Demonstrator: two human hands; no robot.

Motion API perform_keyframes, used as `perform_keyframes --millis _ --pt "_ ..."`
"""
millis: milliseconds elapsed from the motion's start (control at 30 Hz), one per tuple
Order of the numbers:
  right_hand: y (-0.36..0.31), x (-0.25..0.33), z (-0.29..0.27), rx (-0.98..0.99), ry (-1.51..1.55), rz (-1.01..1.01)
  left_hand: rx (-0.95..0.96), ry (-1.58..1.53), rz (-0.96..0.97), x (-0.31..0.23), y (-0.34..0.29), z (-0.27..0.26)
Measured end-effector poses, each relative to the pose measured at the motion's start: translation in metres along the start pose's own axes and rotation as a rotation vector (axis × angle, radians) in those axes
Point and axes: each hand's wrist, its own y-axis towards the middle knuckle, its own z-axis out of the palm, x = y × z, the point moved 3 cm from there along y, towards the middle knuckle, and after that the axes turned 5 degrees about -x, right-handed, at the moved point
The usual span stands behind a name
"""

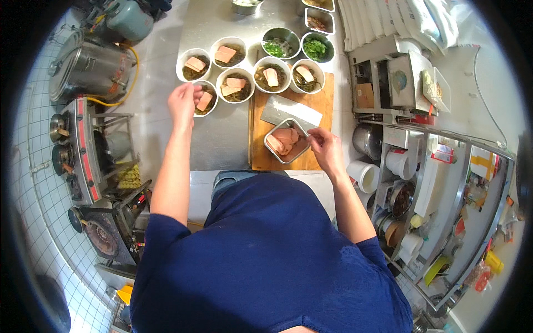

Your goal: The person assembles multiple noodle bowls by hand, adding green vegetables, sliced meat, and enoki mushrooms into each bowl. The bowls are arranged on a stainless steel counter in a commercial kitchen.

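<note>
- On the tan wooden chopping board [326, 105] sits a square silver metal tub [285, 161], with flat pink meat slices [284, 141] piled inside.
- The right hand [326, 149] seems to pinch the tub's rim near its far right corner. The pile is just left of this hand.
- The left hand [184, 107] is at a round white bowl [216, 97] on the shiny grey metal bench [222, 150]. Its fingers bend in beside one pink slice [204, 101] on dark greens. I cannot tell if they touch it.
- The slices look light, soft and maybe slippery. They could tear, so hold one gently by its edges.
- The tub looks stiff, so its rim is good to grip.
</note>
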Motion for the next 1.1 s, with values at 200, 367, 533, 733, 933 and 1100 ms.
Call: perform_keyframes --millis 200,367,533,733,933,1100 --pt "0.003 0.01 0.048 0.209 -0.59 -0.404 0.209 0.126 -0.019 0.039 -0.107 0.009" --pt "0.022 0.011 0.106 0.336 -0.91 -0.411 0.361 0.113 -0.139 0.072 -0.168 0.024" --pt "0.033 0.008 0.113 0.419 -0.925 -0.42 0.434 0.108 -0.114 0.081 -0.189 0.021" --pt "0.032 0.015 0.08 0.348 -0.862 -0.416 0.454 0.174 -0.11 0.091 -0.183 0.011" --pt "0.023 0.009 0.082 0.362 -0.881 -0.479 0.515 0.246 -0.09 0.09 -0.178 0.011" --pt "0.025 0.008 0.121 0.407 -1.105 -0.568 0.562 0.32 -0.049 0.087 -0.178 0.012"
